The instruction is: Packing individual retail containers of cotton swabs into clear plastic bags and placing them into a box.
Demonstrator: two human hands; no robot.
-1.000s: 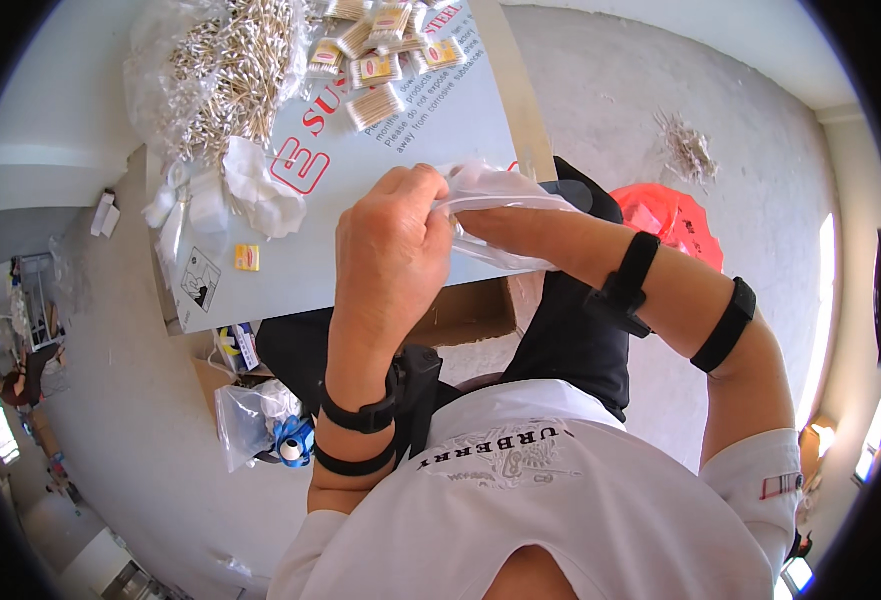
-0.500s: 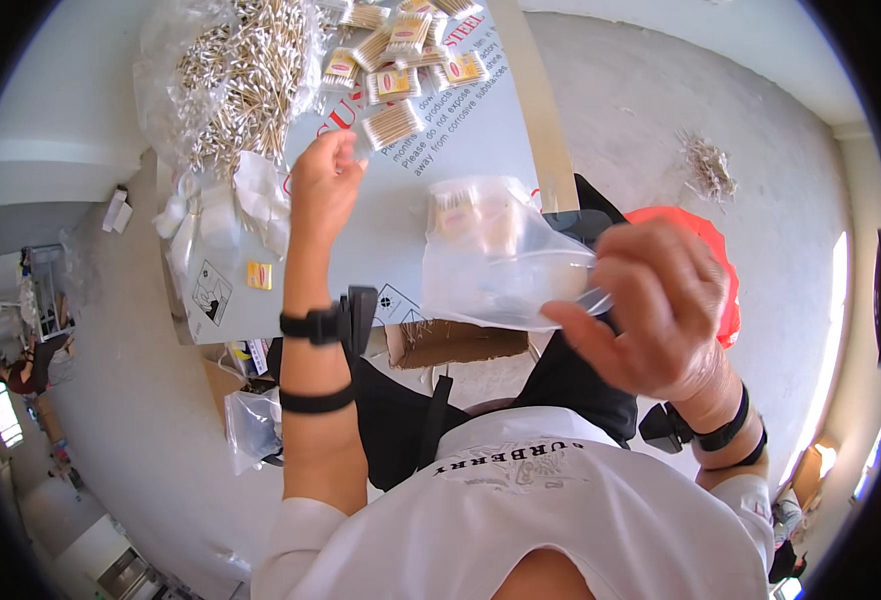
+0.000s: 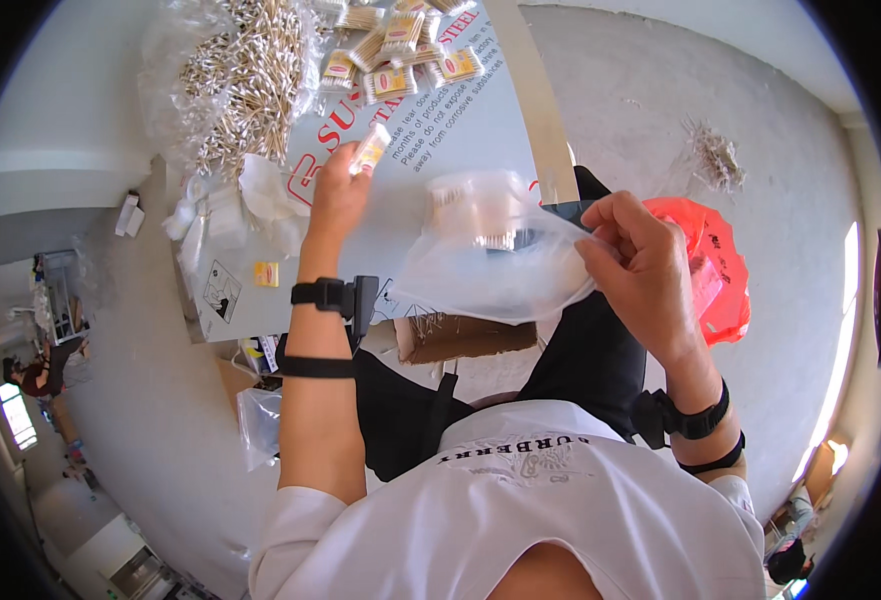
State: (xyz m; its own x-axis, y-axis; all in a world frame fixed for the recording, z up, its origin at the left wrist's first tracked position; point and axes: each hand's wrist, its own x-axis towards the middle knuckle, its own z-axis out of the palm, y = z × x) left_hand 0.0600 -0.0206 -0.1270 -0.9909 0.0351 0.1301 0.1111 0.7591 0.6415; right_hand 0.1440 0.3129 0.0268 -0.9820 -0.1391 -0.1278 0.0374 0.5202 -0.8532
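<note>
My left hand [image 3: 338, 195] is closed on a small pack of cotton swabs [image 3: 370, 150], clear with a yellow label, held tilted over the table. My right hand [image 3: 640, 265] pinches the edge of a clear plastic bag [image 3: 520, 280] that lies on the table's near right part. Inside the bag, swab packs [image 3: 460, 205] show blurred through the film. Beyond my left hand, several more packs [image 3: 400, 80] are heaped at the far side. A big pile of loose cotton swabs [image 3: 250, 85] in clear film lies to their left.
The table [image 3: 360, 240] is covered with printed grey sheeting. Crumpled white film [image 3: 270, 190] and a small yellow card [image 3: 266, 274] lie on its left. Below its near edge is a cardboard box [image 3: 470, 340]; a red bag [image 3: 715, 270] sits at right. Scattered swabs [image 3: 715, 155] lie on the floor.
My left hand has turned the swab pack up on its side and drawn it slightly nearer. My right hand has shifted, and the plastic bag has spread wider.
</note>
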